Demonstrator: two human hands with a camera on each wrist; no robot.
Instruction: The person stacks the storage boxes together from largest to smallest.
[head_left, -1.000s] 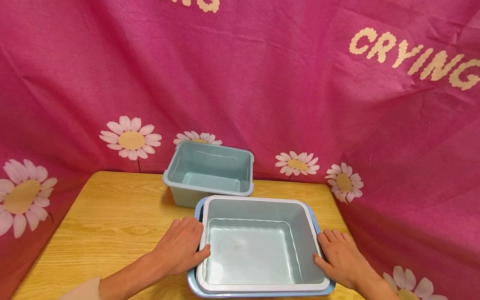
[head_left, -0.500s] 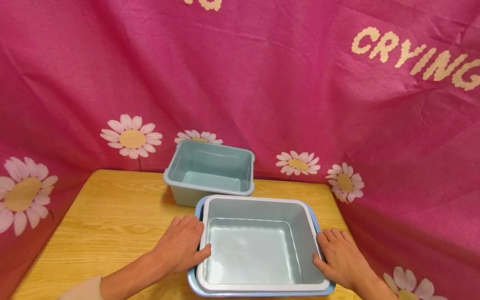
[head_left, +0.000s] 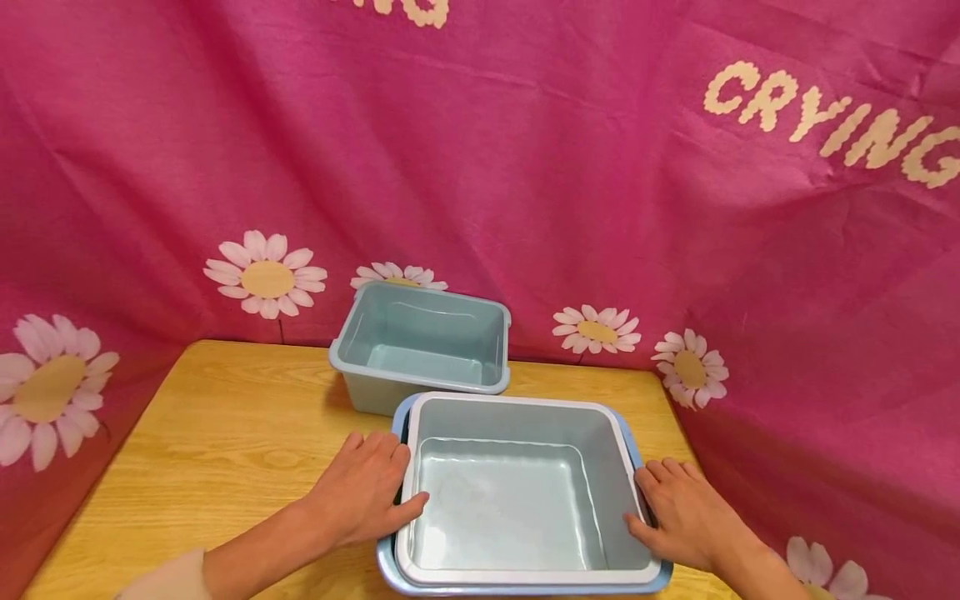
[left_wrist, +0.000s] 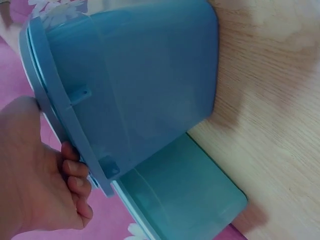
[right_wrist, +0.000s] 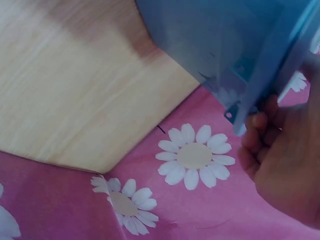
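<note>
Near the table's front, a grey bin (head_left: 517, 419) with a pale rim sits nested in a slightly larger blue bin (left_wrist: 145, 85). My left hand (head_left: 363, 492) grips the grey bin's left rim, thumb over the inner side. In the left wrist view its fingers (left_wrist: 77, 185) curl at the rims' outer side. On the opposite side, my right hand (head_left: 686, 517) holds the right rim the same way, its thumb inside. The right wrist view shows curled fingers (right_wrist: 260, 130) by the rims. No contents show in the grey bin; the blue bin's inside is mostly hidden.
Behind the nested pair, a smaller grey-green bin (head_left: 423, 379) stands close to their back left corner. All stand on a wooden table (head_left: 225, 442). A pink cloth (head_left: 540, 183) with daisies and lettering hangs around the table's back and sides.
My left thumb reaches slightly farther over the grey bin's inner side. Both bins and the right hand stay almost where they were.
</note>
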